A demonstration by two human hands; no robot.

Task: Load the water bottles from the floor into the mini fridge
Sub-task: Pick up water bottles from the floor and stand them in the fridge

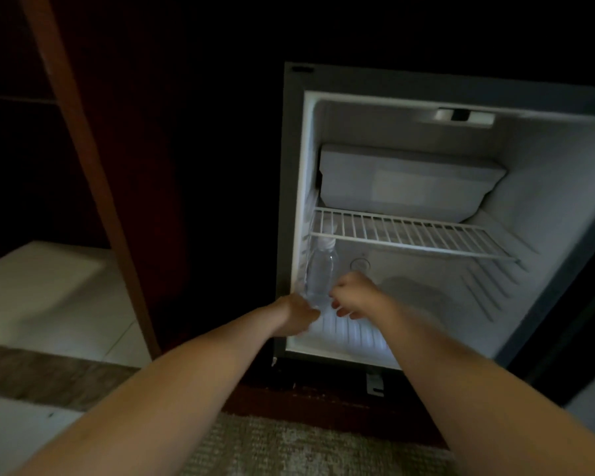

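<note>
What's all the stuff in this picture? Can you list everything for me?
mini fridge: one, dark frame and white inside, open, on the right
wire shelf: one, white, across the middle of the fridge
freezer box: one, white, at the back above the shelf
water bottle: one, clear, standing inside the fridge at the bottom left, under the shelf
wooden board: one, brown, slanting on the left
carpet: one, grey and patterned, on the floor in front
left hand: one, holding the bottle's bottom end
right hand: one, fingers curled, right beside the bottle; too blurry to tell if it touches
</note>
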